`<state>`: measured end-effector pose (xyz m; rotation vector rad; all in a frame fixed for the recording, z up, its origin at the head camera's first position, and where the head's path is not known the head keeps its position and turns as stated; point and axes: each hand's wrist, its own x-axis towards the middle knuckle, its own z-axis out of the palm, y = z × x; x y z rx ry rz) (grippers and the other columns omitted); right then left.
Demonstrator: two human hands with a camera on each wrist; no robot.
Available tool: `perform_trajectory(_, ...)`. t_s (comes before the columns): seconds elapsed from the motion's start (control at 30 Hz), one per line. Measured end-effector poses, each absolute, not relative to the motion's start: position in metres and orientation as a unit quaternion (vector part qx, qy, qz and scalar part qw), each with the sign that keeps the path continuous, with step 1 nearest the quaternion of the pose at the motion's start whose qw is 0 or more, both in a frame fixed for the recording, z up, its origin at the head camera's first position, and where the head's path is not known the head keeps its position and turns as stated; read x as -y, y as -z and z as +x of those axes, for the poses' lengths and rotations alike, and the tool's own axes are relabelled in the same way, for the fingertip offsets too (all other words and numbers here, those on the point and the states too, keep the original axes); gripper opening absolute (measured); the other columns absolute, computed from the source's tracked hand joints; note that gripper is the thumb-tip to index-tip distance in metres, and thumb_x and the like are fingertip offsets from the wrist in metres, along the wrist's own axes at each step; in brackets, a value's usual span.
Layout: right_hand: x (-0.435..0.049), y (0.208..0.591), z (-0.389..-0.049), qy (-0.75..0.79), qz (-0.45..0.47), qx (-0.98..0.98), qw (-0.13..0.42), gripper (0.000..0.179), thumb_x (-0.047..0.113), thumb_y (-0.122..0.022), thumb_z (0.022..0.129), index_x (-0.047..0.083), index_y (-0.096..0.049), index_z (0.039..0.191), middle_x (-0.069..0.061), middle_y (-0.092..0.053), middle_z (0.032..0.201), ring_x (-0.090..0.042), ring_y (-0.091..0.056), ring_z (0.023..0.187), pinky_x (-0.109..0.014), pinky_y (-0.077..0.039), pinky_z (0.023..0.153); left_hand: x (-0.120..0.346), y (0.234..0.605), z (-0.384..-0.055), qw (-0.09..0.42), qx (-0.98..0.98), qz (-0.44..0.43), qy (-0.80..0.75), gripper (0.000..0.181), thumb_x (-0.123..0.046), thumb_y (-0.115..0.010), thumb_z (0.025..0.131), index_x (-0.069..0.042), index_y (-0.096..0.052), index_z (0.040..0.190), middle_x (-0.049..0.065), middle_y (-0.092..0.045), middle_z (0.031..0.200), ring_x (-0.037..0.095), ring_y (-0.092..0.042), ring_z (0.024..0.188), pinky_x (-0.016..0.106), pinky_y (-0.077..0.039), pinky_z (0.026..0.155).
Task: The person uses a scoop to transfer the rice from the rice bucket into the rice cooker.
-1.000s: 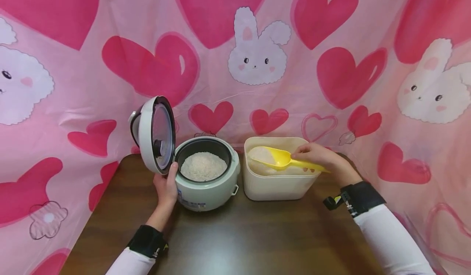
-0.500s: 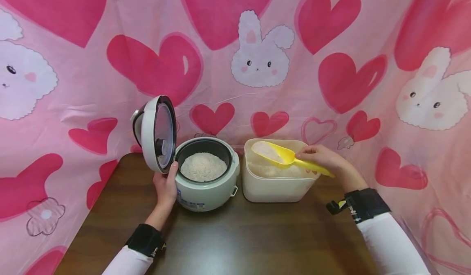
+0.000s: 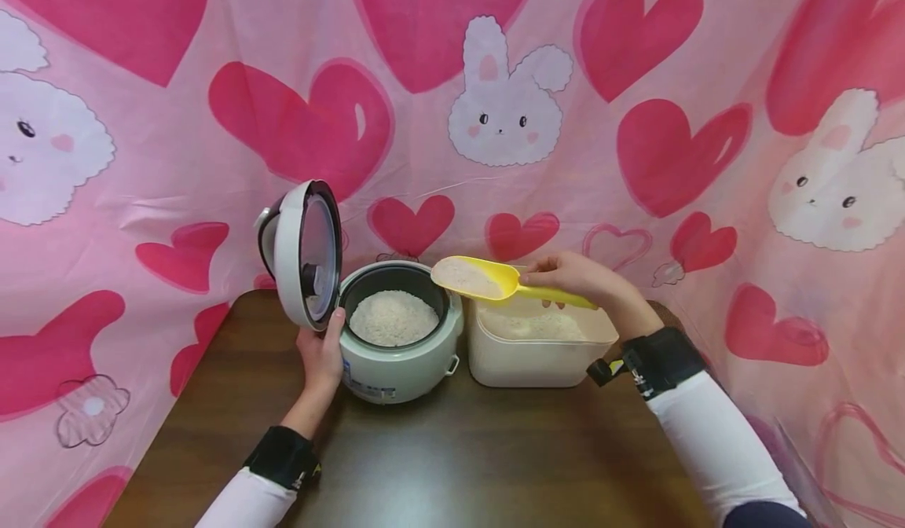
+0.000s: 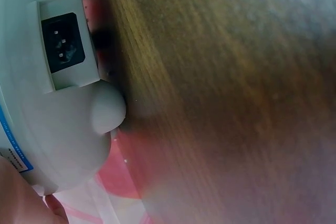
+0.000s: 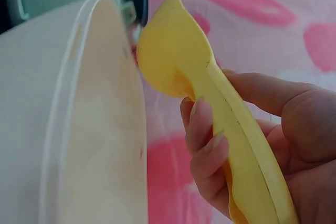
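A pale green rice cooker [image 3: 403,375] stands with its lid [image 3: 288,261] raised on the left and white rice [image 3: 393,318] in its dark inner pot. My left hand [image 3: 320,361] holds the cooker's left side, thumb up by the rim beneath the lid; its other fingers are mostly hidden. With my right hand [image 3: 576,275] I grip the handle of a yellow scoop [image 5: 244,140]. The scoop carries rice [image 3: 467,276], and its tip is over the right edge of the cooker's opening. Below the scoop is a cream rice bin [image 3: 540,364], partly filled with rice.
Cooker and bin stand side by side on a dark wooden table [image 3: 438,449]. Behind them hangs a pink cloth [image 3: 424,151] printed with hearts and rabbits. A power socket [image 4: 63,41] shows on the cooker's side in the left wrist view.
My right hand has lifted the loaded scoop out of the bin and carried it left to the cooker's rim. The left hand stays at the cooker.
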<state>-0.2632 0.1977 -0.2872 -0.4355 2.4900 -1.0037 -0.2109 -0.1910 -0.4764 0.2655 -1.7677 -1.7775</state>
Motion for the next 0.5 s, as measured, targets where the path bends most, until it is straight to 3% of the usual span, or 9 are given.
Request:
perform_trajectory(0.3,-0.14,0.276,-0.267,0.306,-0.203,-0.913,0.18,0.027,0.023,-0.072,0.098,0.003,-0.074,0.115,-0.009,-0.072,0.094,-0.025,-0.065,0.069,-0.032,-0.056,0.06,0.187,0.479,-0.213,0.338,0.641,0.094,0.683,0.04,-0.01,-0.067,0.095,0.009,-0.063,0.129,0.024,-0.068,0.125,-0.003,-0.058,0.105,0.018,-0.042,0.098)
perform_trajectory(0.5,-0.118,0.273,-0.266,0.252,-0.202,-0.935,0.145,0.026,0.024,-0.072,0.097,0.005,-0.074,0.115,-0.009,-0.072,0.097,-0.023,-0.066,0.07,-0.032,-0.057,0.059,0.187,0.478,-0.213,0.34,0.644,0.095,0.678,0.039,-0.01,-0.068,0.094,0.009,-0.064,0.129,0.028,-0.067,0.127,-0.005,-0.058,0.104,0.017,-0.041,0.098)
